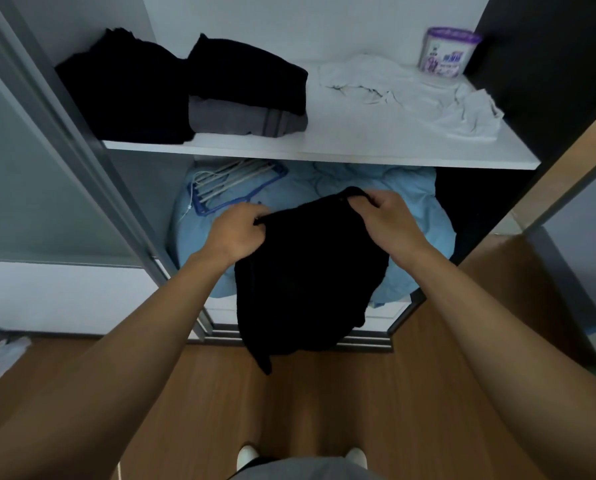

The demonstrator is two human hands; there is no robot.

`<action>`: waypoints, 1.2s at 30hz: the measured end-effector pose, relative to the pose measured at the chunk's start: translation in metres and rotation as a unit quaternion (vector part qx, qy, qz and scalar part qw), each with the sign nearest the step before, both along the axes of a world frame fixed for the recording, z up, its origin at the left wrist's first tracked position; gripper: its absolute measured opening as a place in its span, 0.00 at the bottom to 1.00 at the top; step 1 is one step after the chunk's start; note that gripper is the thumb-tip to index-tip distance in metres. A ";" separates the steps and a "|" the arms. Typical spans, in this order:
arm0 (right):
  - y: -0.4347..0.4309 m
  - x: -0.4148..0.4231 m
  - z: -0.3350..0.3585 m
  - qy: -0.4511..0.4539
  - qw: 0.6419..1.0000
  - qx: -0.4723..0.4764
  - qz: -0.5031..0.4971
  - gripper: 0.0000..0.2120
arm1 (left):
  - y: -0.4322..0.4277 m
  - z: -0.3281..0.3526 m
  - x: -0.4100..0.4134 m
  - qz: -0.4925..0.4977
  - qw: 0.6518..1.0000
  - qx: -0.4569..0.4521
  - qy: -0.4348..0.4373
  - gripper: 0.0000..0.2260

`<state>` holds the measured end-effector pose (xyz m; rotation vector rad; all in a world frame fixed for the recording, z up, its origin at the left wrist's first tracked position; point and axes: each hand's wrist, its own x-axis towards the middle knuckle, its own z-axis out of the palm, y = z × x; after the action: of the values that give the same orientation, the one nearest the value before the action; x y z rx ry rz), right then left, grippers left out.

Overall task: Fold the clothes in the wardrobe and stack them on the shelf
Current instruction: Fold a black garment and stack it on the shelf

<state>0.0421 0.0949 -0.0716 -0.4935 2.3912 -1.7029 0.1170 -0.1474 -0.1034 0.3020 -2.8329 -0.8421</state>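
Left hand and right hand hold a black garment in a pinching grip by its top edge. Above the grip, the shelf carries folded dark clothes and a crumpled white cloth; blue bedding bulges just behind.

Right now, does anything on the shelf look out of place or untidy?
Yes. The white garment lies crumpled and unfolded on the right of the shelf, near the purple container, while the dark clothes on the left are folded in stacks. The black garment held by the left hand and right hand hangs unfolded.
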 end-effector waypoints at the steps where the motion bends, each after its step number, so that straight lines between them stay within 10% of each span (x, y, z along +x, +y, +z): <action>1: 0.003 0.000 -0.004 0.005 0.999 0.035 0.020 0.20 | -0.002 0.001 -0.001 0.031 0.998 0.049 0.031 0.11; 4: 0.015 -0.003 -0.024 0.042 0.987 0.146 0.050 0.23 | -0.010 0.012 -0.002 0.113 0.979 0.143 0.095 0.13; 9: 0.031 -0.010 -0.051 0.079 0.933 0.349 -0.036 0.21 | -0.019 0.020 0.005 0.148 0.982 -0.001 0.114 0.12; 15: 0.022 -0.008 -0.045 -0.068 0.993 0.086 -0.036 0.17 | -0.040 -0.011 0.007 0.251 0.949 0.179 0.059 0.13; 23: 0.033 -0.011 -0.031 -0.068 0.972 0.211 0.080 0.15 | -0.058 -0.026 0.020 0.289 0.937 0.194 0.009 0.12; 27: 0.033 -0.018 -0.037 0.000 0.988 0.146 -0.051 0.18 | -0.057 -0.025 0.024 0.217 0.950 0.222 -0.024 0.10; 36: 0.055 -0.016 -0.052 -0.254 0.960 -0.059 -0.107 0.07 | -0.065 -0.017 0.030 -0.071 0.960 0.248 -0.108 0.26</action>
<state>0.0259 0.1503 -0.1240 0.1853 2.0323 -1.7917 0.1472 -0.2124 -0.1205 0.2668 -2.8168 -1.6456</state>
